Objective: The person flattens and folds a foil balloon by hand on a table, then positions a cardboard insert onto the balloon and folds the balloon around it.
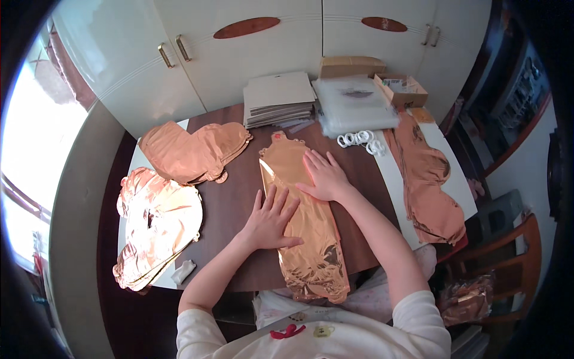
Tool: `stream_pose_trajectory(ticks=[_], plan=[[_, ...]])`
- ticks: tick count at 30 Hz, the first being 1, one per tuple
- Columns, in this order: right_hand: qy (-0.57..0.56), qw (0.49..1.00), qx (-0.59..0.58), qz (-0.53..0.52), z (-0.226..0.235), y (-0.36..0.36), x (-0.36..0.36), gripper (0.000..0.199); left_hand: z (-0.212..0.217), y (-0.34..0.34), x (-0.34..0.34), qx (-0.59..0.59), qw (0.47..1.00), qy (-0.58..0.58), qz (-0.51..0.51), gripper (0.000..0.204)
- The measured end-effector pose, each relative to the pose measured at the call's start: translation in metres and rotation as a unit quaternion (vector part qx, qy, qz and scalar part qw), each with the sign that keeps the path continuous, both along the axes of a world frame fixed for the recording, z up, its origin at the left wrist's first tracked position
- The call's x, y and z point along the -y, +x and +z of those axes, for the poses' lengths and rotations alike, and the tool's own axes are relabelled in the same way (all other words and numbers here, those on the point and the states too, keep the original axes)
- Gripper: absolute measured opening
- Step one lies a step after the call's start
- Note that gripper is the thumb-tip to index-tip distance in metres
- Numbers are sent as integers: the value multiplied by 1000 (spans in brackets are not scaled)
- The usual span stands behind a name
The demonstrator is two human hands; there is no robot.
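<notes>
The central foil [299, 206], copper-coloured and folded long, lies lengthwise on the brown table [371, 215], its near end reaching past the near edge towards the person's lap. Left hand [272, 221]: palm down, fingers spread and grasping nothing, laid across the foil's left edge with the thumb over its surface. Right hand [326, 178]: likewise spread and ungrasping, farther up at the right edge, thumb over the foil. Firmness of pressure cannot be told. Two more foil piles lie at left, the far one [194, 149] matt, the near one [161, 224] glaring; a third [426, 179] lies at right. Behind stand grey cards [280, 99], clear bags [353, 107] and a small box [402, 91]; white rolls [362, 140] sit before the bags.
</notes>
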State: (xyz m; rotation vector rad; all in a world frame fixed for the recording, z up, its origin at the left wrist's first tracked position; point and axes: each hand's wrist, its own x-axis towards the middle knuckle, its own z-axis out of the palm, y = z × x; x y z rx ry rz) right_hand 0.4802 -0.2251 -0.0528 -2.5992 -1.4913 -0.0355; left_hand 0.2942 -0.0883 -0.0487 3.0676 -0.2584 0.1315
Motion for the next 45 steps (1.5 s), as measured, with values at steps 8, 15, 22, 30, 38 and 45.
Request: stream_pose_trajectory(ticks=[8, 15, 22, 30, 38, 45], plan=[[112, 992, -42, -30, -10, 14, 25, 81, 19, 42, 2, -11, 1000, 16, -9, 84], [234, 969, -80, -29, -17, 11, 26, 65, 64, 200, -58, 128, 990, 62, 22, 58], [302, 948, -94, -28, -27, 14, 28, 59, 56, 285, -91, 52, 987, 85, 127, 62], [331, 940, -72, -22, -19, 13, 27, 55, 74, 291, -119, 67, 991, 89, 80, 23], [442, 893, -91, -9, -23, 19, 23, 46, 121, 208, -63, 190, 961, 177, 92, 11], [517, 669, -528, -80, 7, 15, 35, 49, 95, 85, 11, 302, 901, 257, -176, 16]])
